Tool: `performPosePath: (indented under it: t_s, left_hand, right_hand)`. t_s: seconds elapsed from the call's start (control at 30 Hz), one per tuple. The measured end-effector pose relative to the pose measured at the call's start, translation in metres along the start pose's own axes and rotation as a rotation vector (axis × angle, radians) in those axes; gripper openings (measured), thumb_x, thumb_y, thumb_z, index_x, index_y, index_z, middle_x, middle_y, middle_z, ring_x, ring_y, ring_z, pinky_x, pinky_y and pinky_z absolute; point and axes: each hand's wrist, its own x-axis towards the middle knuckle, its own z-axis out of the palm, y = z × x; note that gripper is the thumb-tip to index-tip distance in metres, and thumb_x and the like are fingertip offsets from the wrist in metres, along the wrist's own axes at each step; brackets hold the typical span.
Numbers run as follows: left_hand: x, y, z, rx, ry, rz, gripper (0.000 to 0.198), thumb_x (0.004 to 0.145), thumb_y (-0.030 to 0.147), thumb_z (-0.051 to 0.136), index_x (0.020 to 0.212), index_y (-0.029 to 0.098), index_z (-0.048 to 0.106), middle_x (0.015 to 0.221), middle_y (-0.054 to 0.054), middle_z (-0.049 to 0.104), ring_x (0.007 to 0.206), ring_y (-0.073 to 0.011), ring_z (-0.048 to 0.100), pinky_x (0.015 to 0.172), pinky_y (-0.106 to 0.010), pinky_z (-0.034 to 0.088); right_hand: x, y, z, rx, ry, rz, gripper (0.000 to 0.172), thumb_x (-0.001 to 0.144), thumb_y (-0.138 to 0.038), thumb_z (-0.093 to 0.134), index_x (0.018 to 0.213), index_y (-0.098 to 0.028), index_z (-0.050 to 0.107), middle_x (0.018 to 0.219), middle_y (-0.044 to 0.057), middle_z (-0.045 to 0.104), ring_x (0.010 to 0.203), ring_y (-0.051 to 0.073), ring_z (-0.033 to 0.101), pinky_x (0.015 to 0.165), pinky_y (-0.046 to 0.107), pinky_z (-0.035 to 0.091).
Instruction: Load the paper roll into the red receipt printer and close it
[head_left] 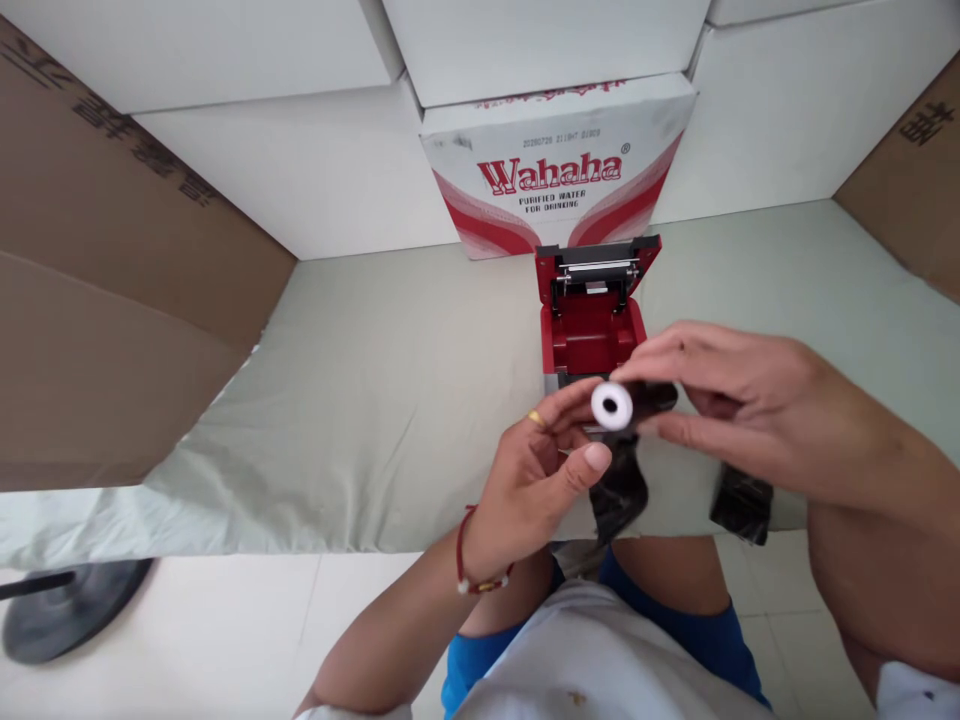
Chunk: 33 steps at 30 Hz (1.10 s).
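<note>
white shirt (592, 655) | left hand (536, 470) pinches black wrap (619, 495) | right hand (735, 410) grips white roll (613, 405)

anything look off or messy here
Nothing looks damaged. The red printer sits with its lid open. A crumpled black wrapper scrap hangs over the table edge below the right hand, whose fingers grip the white roll.
</note>
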Motion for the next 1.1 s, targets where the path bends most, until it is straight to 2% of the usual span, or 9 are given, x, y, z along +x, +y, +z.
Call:
performPosePath:
  t_s: [0.1, 0.17, 0.23, 0.4, 0.57, 0.7, 0.93, 1.03, 1.1]
  left_hand:
    - [-0.01, -0.009, -0.002, 0.468, 0.165, 0.376, 0.045, 0.106, 0.036, 0.074, 0.151, 0.034, 0.067, 0.145, -0.011, 0.078, 0.08, -0.013, 0.069, 0.061, -0.026, 0.056]
    - [-0.013, -0.015, -0.004, 0.794, 0.187, 0.613, 0.045, 0.105, 0.024, 0.07, 0.149, 0.033, 0.067, 0.144, -0.01, 0.079, 0.099, -0.02, 0.075, 0.077, -0.034, 0.063]
    - [-0.011, -0.021, -0.005, 1.025, 0.17, 0.751, 0.046, 0.102, 0.022, 0.07, 0.148, 0.03, 0.067, 0.143, -0.012, 0.08, 0.119, -0.0277, 0.075, 0.098, -0.046, 0.064]
    - [0.001, -0.033, -0.007, 1.196, 0.159, 0.79, 0.056, 0.1, 0.036, 0.078, 0.154, 0.033, 0.063, 0.141, -0.011, 0.083, 0.135, -0.0344, 0.072, 0.121, -0.056, 0.05]
    - [0.008, -0.036, -0.005, 1.209, 0.146, 0.809, 0.053, 0.104, 0.018, 0.068, 0.153, 0.036, 0.064, 0.137, -0.006, 0.085, 0.13, -0.0275, 0.078, 0.13, -0.056, 0.04]
    - [0.013, -0.034, -0.001, 1.2, 0.127, 0.804, 0.046, 0.105, 0.014, 0.064, 0.146, 0.035, 0.069, 0.131, -0.005, 0.088, 0.125, -0.0264, 0.08, 0.124, -0.054, 0.045]
    - [0.018, -0.035, 0.005, 1.092, 0.04, 0.725, 0.044, 0.106, 0.017, 0.066, 0.146, 0.033, 0.07, 0.14, -0.009, 0.085, 0.131, -0.0316, 0.078, 0.113, -0.053, 0.046]
    - [0.018, -0.036, 0.006, 1.171, 0.079, 0.817, 0.042, 0.104, 0.015, 0.067, 0.143, 0.027, 0.072, 0.133, -0.01, 0.087, 0.125, -0.0303, 0.078, 0.109, -0.05, 0.045]
    - [0.018, -0.036, 0.006, 1.219, 0.103, 0.872, 0.037, 0.103, 0.016, 0.068, 0.139, 0.025, 0.073, 0.129, -0.009, 0.088, 0.122, -0.0287, 0.079, 0.106, -0.047, 0.045]
  right_hand:
    - [0.026, 0.011, -0.004, -0.206, 0.031, 0.06, 0.039, 0.104, -0.043, 0.063, 0.137, -0.032, 0.081, 0.132, 0.007, 0.08, 0.106, 0.027, 0.078, 0.088, 0.039, 0.061]
    - [0.046, 0.012, 0.001, -0.423, 0.0, 0.128, 0.039, 0.104, -0.038, 0.062, 0.137, -0.029, 0.08, 0.136, 0.009, 0.079, 0.11, 0.028, 0.077, 0.088, 0.038, 0.058]
    - [0.064, 0.008, 0.01, -0.623, -0.068, 0.229, 0.037, 0.106, -0.034, 0.058, 0.135, -0.026, 0.079, 0.138, 0.011, 0.078, 0.108, 0.03, 0.077, 0.083, 0.038, 0.055]
    - [0.087, -0.008, 0.03, -0.822, -0.168, 0.358, 0.036, 0.108, -0.026, 0.051, 0.131, -0.02, 0.078, 0.131, 0.019, 0.079, 0.096, 0.033, 0.079, 0.069, 0.038, 0.049]
    - [0.095, -0.001, 0.038, -0.829, -0.132, 0.348, 0.033, 0.107, -0.024, 0.053, 0.125, -0.021, 0.08, 0.119, 0.021, 0.083, 0.099, 0.036, 0.081, 0.07, 0.039, 0.052]
    - [0.103, 0.003, 0.039, -0.8, -0.177, 0.395, 0.032, 0.105, -0.021, 0.056, 0.124, -0.022, 0.083, 0.11, 0.02, 0.086, 0.1, 0.038, 0.082, 0.073, 0.04, 0.055]
    - [0.116, 0.008, 0.041, -0.783, -0.206, 0.44, 0.035, 0.103, -0.02, 0.057, 0.125, -0.021, 0.084, 0.122, 0.021, 0.085, 0.107, 0.04, 0.082, 0.078, 0.044, 0.059]
    - [0.104, 0.012, 0.032, -0.654, -0.192, 0.337, 0.031, 0.104, -0.026, 0.063, 0.124, -0.021, 0.085, 0.122, 0.017, 0.086, 0.108, 0.037, 0.081, 0.085, 0.045, 0.06]
    - [0.087, 0.014, 0.02, -0.43, -0.112, 0.21, 0.024, 0.105, -0.032, 0.066, 0.114, -0.024, 0.087, 0.114, 0.008, 0.088, 0.102, 0.03, 0.082, 0.087, 0.041, 0.06]
